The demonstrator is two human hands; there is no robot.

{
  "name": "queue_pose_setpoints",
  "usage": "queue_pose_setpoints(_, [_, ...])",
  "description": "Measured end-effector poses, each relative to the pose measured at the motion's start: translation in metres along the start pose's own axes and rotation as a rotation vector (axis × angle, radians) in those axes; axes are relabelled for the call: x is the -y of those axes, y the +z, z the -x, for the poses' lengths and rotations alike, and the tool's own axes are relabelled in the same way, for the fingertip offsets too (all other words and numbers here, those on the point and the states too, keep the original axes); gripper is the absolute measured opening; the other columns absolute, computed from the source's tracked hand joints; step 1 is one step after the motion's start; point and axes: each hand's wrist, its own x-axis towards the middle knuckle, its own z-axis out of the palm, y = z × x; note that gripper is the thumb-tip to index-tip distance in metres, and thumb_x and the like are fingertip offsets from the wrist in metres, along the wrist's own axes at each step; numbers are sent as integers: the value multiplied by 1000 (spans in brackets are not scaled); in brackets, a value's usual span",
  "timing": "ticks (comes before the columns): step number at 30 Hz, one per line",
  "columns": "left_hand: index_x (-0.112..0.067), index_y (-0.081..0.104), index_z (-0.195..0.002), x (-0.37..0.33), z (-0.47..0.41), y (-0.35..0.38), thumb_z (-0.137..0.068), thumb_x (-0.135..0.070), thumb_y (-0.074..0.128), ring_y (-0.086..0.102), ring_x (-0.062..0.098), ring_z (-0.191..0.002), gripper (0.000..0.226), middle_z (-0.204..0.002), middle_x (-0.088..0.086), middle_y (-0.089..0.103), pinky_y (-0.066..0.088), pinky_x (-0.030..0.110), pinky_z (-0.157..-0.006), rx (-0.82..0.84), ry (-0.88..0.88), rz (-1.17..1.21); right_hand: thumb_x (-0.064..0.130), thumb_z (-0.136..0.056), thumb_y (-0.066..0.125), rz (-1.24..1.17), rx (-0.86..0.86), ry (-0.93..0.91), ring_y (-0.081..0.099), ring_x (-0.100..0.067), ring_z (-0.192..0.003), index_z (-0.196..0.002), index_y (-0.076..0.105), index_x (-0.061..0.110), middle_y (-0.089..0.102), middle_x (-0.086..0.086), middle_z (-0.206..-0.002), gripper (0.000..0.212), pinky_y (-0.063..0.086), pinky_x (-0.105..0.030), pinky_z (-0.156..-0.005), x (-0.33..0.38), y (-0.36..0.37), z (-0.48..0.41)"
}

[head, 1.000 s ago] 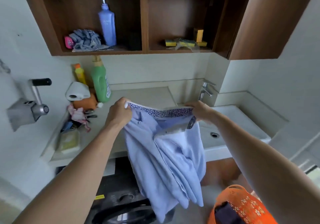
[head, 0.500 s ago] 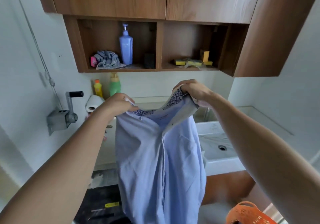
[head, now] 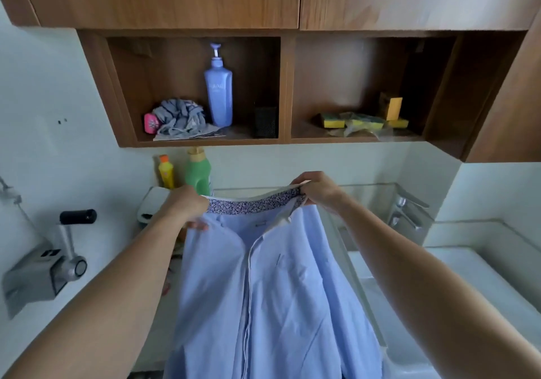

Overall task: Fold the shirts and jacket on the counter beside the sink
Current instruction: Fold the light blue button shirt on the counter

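A light blue button-up shirt [head: 269, 296] hangs in the air in front of me, its front facing me and its floral-lined collar stretched level between my hands. My left hand [head: 186, 207] grips the collar's left end. My right hand [head: 317, 191] pinches the right end a little higher. The shirt's body drops out of the frame's bottom edge and hides most of the counter [head: 159, 320] behind it. No other shirt or jacket shows.
The white sink [head: 456, 285] with a chrome tap [head: 408, 211] lies to the right. A green bottle [head: 199, 170] and a yellow bottle [head: 166, 172] stand at the counter's back. A wooden wall shelf [head: 263, 141] overhangs above. A crank handle [head: 67, 249] juts from the left wall.
Both hands lifted the shirt from low over the counter, and it now hangs full length. My right hand came down level with the left, pulling the collar straight. My view tilted upward.
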Motion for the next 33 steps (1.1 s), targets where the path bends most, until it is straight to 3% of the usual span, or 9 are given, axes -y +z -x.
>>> queue_pose_setpoints(5, [0, 63, -80, -23, -74, 36, -82, -12, 53, 73, 33, -72, 16, -79, 20, 72, 61, 42, -73, -46, -78, 131, -6, -81, 34, 23, -62, 26, 65, -25, -79, -95, 71, 13, 66, -14, -91, 44, 60, -34, -68, -30, -6, -93])
queue_pose_setpoints(10, [-4, 60, -67, -36, -129, 74, -85, -24, 55, 61, 30, -67, 27, -63, 10, 63, 36, 27, -54, -132, -8, 74, -4, -80, 36, 37, -67, 31, 64, -31, -98, -100, 71, 16, 69, -12, -98, 46, 55, -42, -87, -64, -6, -161])
queue_pose_setpoints(14, [-10, 47, -58, -41, -172, 104, -89, -21, 57, 47, 27, -62, 34, -53, 2, 47, 30, 28, -50, -164, 52, 220, -1, -81, 36, 90, -114, 11, 62, -25, -95, -105, 69, 20, 70, -8, -103, 45, 50, -23, -67, -82, -4, -207])
queue_pose_setpoints(16, [-10, 55, -69, -49, -186, 111, -85, -32, 59, 51, 24, -68, 27, -63, 3, 53, 36, 32, -58, -160, 78, 359, 1, -87, 43, 90, -152, -62, 62, -23, -97, -117, 61, 20, 68, -7, -112, 40, 46, -17, -64, -87, -3, -224])
queue_pose_setpoints(19, [-22, 55, -123, -57, -210, 131, -85, -47, 64, 53, 21, -112, 46, -116, 3, 57, 42, 40, -100, -8, 120, 589, 7, -93, 61, 130, -42, -187, 45, -27, -132, -150, 28, 12, 37, -13, -150, 66, 45, -34, -102, -109, 3, -245])
queue_pose_setpoints(22, [-26, 21, -154, -41, -210, 169, -90, -43, 68, 13, 15, -149, 81, -163, 3, 8, 15, 28, -115, 106, 193, 340, 4, -89, 69, 251, 80, -146, 25, -30, -148, -156, 9, 4, 16, -16, -162, 90, 29, -47, -118, -148, 12, -245])
queue_pose_setpoints(25, [-9, 35, -150, -3, -193, 221, -90, -23, 72, 33, 23, -144, 72, -156, 13, 33, 23, 19, -110, 243, 359, 75, 6, -88, 69, 382, 44, -33, 46, -30, -135, -147, 41, 6, 43, -15, -148, 66, 34, -33, -113, -197, 15, -227])
queue_pose_setpoints(27, [-11, 39, -149, 20, -178, 248, -87, -33, 75, 36, 23, -142, 75, -153, 11, 38, 28, 29, -114, 381, 381, -135, 4, -87, 68, 425, 10, 54, 50, -31, -129, -136, 55, 5, 49, -18, -140, 51, 33, -25, -106, -225, 8, -211])
queue_pose_setpoints(33, [-37, -1, -158, 73, -164, 280, -78, -68, 62, -16, 23, -152, 106, -165, 2, -21, -3, 46, -122, 518, 246, -501, 7, -81, 73, 502, -129, 216, 53, -36, -121, -142, 46, 8, 45, -21, -136, 67, 39, -29, -95, -273, -26, -156])
